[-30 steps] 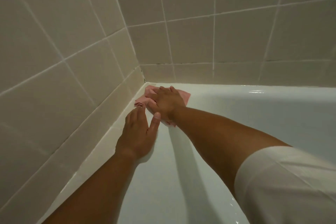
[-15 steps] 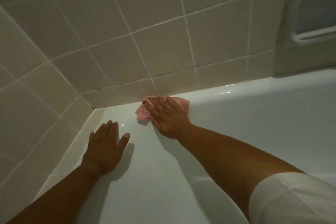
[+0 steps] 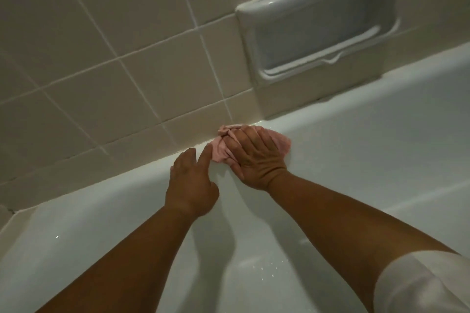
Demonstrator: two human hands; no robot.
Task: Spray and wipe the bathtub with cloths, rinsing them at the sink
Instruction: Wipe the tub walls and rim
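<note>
I'm mid-wipe: my right hand (image 3: 256, 157) presses the cloth (image 3: 220, 151) flat-fingered on the tub (image 3: 368, 114) rim by the tiles (image 3: 142, 79); left hand (image 3: 190, 183) rests splayed and empty beside it (bracing, I think). Next I'd slide rightward, pressing firmly

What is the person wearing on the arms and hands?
No gloves, rings or watch show on the left hand or right hand. A short white sleeve ends above the right elbow; no left sleeve is in view.
</note>
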